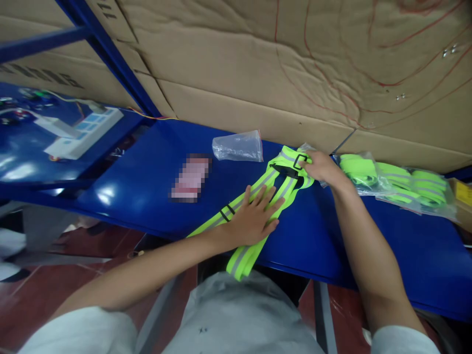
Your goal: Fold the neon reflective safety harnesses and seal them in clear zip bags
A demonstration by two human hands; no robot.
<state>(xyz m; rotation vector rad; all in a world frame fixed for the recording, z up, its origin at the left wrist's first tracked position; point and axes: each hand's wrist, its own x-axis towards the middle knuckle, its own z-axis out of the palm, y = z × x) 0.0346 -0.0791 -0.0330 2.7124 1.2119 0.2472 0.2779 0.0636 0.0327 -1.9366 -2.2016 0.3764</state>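
Your left hand (253, 220) spreads on green strap (288, 190); right hand (319, 166) pinches it near buckle (286, 170); three bundles (397, 180) bagged, strap unbagged.

Cardboard sheeting (221, 64), marked with curved red lines (384, 84), is being crossed at left by a blue metal frame (110, 64). The sheeting is being fronted by a glossy blue worktop (147, 152), from which white highlights (114, 195) are being reflected. Below, a reddish tiled floor (37, 302) is being partly revealed.

Pale grey shirt (239, 317), short sleeves (81, 335), dark marks (203, 330).
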